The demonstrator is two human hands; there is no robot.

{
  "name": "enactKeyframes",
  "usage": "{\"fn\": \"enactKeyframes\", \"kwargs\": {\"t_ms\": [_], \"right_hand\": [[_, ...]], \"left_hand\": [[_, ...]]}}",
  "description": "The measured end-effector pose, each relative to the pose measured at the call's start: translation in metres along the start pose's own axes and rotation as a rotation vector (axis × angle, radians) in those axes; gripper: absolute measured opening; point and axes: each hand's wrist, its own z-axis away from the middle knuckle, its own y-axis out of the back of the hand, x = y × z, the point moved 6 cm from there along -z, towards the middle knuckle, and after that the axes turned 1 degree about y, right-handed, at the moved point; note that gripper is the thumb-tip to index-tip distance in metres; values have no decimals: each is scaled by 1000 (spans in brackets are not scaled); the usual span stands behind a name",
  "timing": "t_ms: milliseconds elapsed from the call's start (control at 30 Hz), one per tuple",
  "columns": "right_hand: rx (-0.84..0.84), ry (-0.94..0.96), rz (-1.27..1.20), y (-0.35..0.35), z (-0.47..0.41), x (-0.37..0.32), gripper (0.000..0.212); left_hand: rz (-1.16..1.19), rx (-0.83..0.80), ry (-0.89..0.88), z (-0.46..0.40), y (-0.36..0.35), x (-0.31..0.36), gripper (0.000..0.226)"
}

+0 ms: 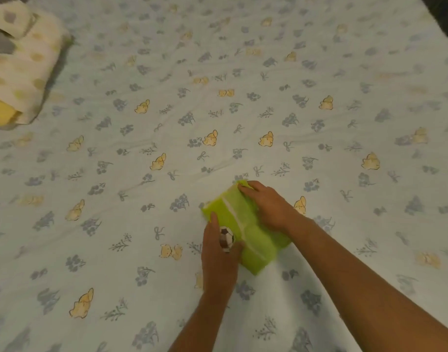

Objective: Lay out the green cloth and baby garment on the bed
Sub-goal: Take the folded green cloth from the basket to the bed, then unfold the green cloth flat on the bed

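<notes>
- The green cloth (245, 229), folded into a compact packet, lies on the bed (167, 110) near the lower middle of the view.
- Its far corner is pressed under the fingers of the right hand (266, 204); the left hand (219, 252) is laid on the near edge, seemingly pinching a layer, though this is blurred.
- A small soccer-ball print (226, 238) shows by the left thumb.
- To unfold well, one edge should be anchored while the top layer is drawn outward flat.
- A spotted bundle (27, 62), possibly the baby garment, sits well apart at upper left.

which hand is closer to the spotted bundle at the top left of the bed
Left. The left hand rests on the near edge of the green cloth; the right hand lies on its far right side, farther from the spotted bundle.
</notes>
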Motion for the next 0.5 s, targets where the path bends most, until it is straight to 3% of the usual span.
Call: {"fn": "enactKeyframes", "kwargs": {"t_ms": [133,200,400,500], "right_hand": [[69,154,253,-16,-37,-16,87],[106,141,222,-22,-42,-9,91],[215,-248,-143,-16,-21,53,84],[254,-488,-444,-21,5,86,88]], "left_hand": [[131,-9,190,8,-16,-32,85],[32,1,185,3,-11,-36,78],[-396,108,65,-65,25,-26,62],[-368,-19,88,-109,21,-22,67]]}}
